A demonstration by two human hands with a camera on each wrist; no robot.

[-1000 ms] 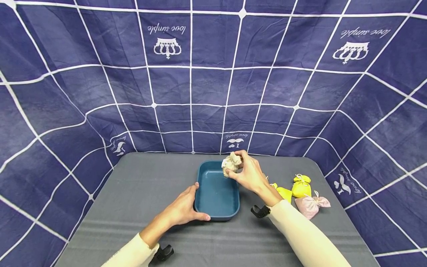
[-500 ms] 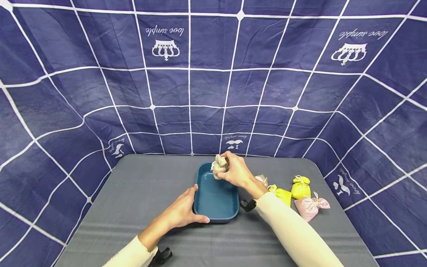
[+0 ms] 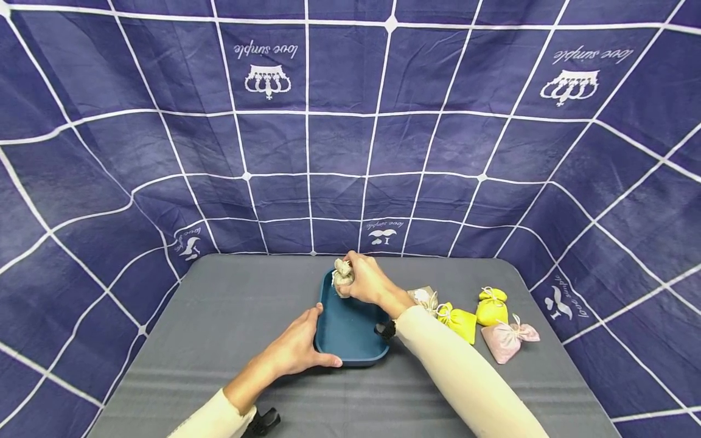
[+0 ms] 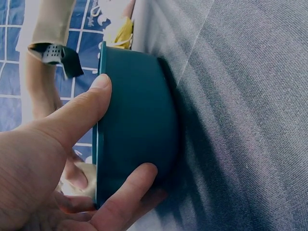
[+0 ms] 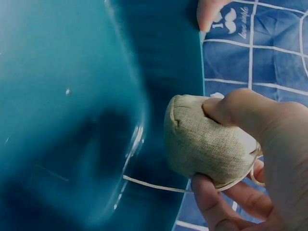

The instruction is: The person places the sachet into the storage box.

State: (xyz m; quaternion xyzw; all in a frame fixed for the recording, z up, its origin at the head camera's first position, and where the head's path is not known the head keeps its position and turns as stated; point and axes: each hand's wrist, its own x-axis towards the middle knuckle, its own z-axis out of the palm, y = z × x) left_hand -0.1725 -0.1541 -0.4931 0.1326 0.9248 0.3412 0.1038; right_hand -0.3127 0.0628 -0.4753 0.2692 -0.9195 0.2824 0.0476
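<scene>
My right hand (image 3: 371,285) pinches a beige drawstring pouch (image 3: 342,280) between thumb and fingers. It is over the far left part of a dark teal rectangular box (image 3: 350,334), whose bare floor shows below. In the right wrist view the plump cloth pouch (image 5: 207,139) overlaps the box's wall, and a thin cord trails from it. At the box's near left corner, my left hand (image 3: 298,344) rests with thumb and fingers spread against the outside. The left wrist view shows that thumb near the rim and a fingertip on the outer wall (image 4: 137,110).
Right of the box lie another beige pouch (image 3: 424,298), two yellow pouches (image 3: 460,324) (image 3: 491,311) and a pink pouch (image 3: 504,342). They sit on a grey cloth-covered table (image 3: 219,316). A blue checked curtain (image 3: 339,146) encloses the back and sides.
My right hand has carried the beige pouch leftward, from the box's far right edge to its far left part. The left hand stays at the corner. Another beige pouch has come into sight.
</scene>
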